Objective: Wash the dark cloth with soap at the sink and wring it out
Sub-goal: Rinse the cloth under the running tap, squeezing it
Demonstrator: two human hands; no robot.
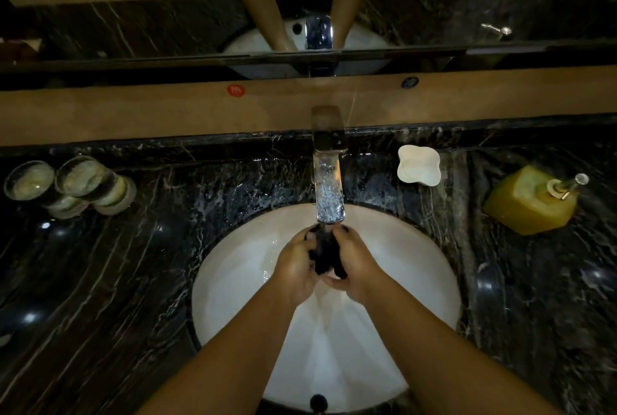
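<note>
1. No text, brand or number can be read anywhere.
2. A red round sticker (236,90) sits on the tan ledge (133,114), well beyond the fingertips and to their left; its white mark is too blurred to read.
3. A dark blue round sticker (409,82) sits on the same ledge, beyond the fingertips and to their right; its mark is also illegible.
4. The yellow soap bottle (531,201), far right of the fingers, shows no readable label.
</note>
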